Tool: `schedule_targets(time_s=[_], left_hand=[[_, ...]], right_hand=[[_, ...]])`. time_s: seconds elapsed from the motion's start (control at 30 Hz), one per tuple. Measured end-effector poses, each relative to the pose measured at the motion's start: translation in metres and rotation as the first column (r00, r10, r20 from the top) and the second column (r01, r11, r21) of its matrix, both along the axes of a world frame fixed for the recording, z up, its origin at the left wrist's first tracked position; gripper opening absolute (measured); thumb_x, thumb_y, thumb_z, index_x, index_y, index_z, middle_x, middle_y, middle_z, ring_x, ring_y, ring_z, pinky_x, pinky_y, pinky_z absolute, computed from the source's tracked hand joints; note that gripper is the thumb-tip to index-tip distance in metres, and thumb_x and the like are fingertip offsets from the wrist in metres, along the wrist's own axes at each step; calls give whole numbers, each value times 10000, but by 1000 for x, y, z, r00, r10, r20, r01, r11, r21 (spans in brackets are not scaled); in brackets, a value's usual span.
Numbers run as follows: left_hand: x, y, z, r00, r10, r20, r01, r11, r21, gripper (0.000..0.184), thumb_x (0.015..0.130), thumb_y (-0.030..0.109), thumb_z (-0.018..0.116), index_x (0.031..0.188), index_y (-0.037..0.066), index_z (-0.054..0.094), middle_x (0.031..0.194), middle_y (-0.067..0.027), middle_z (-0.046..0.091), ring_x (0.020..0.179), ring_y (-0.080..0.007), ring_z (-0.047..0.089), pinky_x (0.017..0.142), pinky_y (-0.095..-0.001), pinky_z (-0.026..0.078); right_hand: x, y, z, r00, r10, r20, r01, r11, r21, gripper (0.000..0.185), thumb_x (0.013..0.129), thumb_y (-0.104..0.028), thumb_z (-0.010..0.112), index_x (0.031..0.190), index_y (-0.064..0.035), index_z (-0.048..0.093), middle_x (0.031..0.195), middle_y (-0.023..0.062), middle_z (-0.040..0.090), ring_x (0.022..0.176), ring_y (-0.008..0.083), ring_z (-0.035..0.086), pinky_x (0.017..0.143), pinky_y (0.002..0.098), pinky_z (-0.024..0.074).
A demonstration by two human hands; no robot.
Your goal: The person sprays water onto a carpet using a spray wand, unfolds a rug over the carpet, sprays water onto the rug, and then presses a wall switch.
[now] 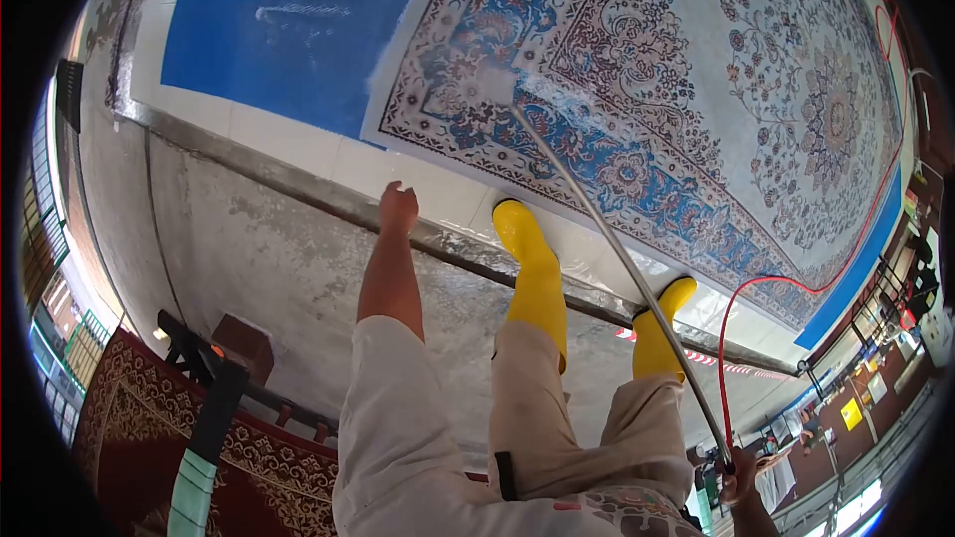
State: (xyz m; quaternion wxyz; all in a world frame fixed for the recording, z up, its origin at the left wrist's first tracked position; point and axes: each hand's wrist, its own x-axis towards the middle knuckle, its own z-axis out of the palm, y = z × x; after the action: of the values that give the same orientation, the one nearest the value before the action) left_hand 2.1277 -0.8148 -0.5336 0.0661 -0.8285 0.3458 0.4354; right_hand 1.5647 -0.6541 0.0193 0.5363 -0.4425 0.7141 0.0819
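My left hand (399, 209) hangs over the pale tiled edge with nothing in it, its fingers partly curled and apart. Low on the right, my right hand (737, 477) is closed round the handle end of a long metal spray wand (607, 234). The wand reaches up and left over a patterned blue and cream carpet (647, 50), where whitish spray shows at its tip. A red hose (724, 358) runs from near my right hand across the carpet's right part.
Yellow boots (538, 298) stand on the wet tiled edge (453, 179). A blue floor area (288, 30) lies left of the carpet. Grey concrete (249, 229) is nearer. A red patterned carpet (129, 408) hangs at lower left. Shelves and other items line the right side.
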Motion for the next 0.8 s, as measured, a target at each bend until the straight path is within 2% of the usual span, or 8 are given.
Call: schedule_targets(time_s=[0.2, 0.27, 0.37, 0.4, 0.47, 0.57, 0.7, 0.8], left_hand=[[52, -63, -93, 901, -262, 346, 373, 874, -311, 678, 814, 300, 606, 1272, -126, 344, 1295, -293, 394, 1217, -411, 379, 1046, -422, 297], [70, -82, -124, 850, -291, 440, 413, 886, -210, 788, 808, 332, 624, 1319, -141, 256, 1345, -299, 333, 1277, -414, 300, 1088, -420, 225], [72, -96, -136, 953, -94, 289, 173, 950, -260, 912, 763, 434, 655, 1336, -134, 230, 1355, -300, 316, 1285, -404, 292, 1067, -450, 258], [53, -105, -105, 943, -61, 327, 129, 973, -190, 946, 745, 465, 665, 1342, -125, 229, 1361, -304, 304, 1288, -401, 288, 1054, -460, 275], [63, -99, -118, 886, -124, 446, 255, 935, -246, 961, 712, 530, 667, 1335, -88, 273, 1316, -295, 383, 1240, -417, 357, 999, -481, 340], [40, -129, -63, 925, -201, 323, 192, 980, 59, 772, 759, 470, 621, 1264, -64, 384, 1233, -277, 483, 1140, -441, 451, 957, -495, 377], [50, -116, -94, 920, -97, 380, 188, 959, -212, 492, 800, 321, 521, 1147, -27, 496, 1117, -260, 567, 971, -437, 554, 850, -495, 419], [24, -129, -95, 941, 325, -94, -332, 835, -439, 394, 796, 200, 501, 1123, -20, 507, 999, -219, 610, 811, -366, 597, 739, -452, 443]], right_hand=[[11, 28, -36, 946, -304, -114, 278, 940, -199, 721, 789, -729, 381, 597, -39, 465, 484, 28, 433, 408, 132, 448, 382, 243, 339], [7, 43, -36, 937, -326, -126, 300, 935, -191, 783, 819, -687, 361, 760, 72, 544, 502, 62, 455, 441, 152, 469, 411, 270, 345], [-7, 98, -22, 935, -326, -139, 263, 901, -344, 545, 925, -459, 375, 969, 80, 443, 543, 70, 464, 439, 148, 437, 425, 282, 364], [-10, 102, -10, 918, -319, -235, 270, 938, -220, 498, 917, -469, 344, 784, -5, 465, 574, 73, 452, 470, 155, 462, 434, 268, 389], [-10, 122, -4, 882, -384, -274, 324, 915, -238, 502, 916, -473, 343, 785, -4, 466, 571, 71, 450, 467, 155, 459, 433, 266, 387], [-5, 154, 2, 754, -550, -361, 453, 832, -321, 515, 913, -483, 342, 790, 1, 469, 563, 63, 445, 457, 153, 452, 430, 260, 382], [-40, 147, 1, 757, -606, -244, 574, 795, -194, 506, 910, -537, 334, 851, -51, 463, 559, 52, 467, 437, 122, 419, 403, 244, 342], [-56, 136, -9, 649, -751, -119, 664, 636, -393, 546, 883, -618, 341, 911, -82, 437, 530, 46, 480, 431, 104, 433, 379, 234, 307]])
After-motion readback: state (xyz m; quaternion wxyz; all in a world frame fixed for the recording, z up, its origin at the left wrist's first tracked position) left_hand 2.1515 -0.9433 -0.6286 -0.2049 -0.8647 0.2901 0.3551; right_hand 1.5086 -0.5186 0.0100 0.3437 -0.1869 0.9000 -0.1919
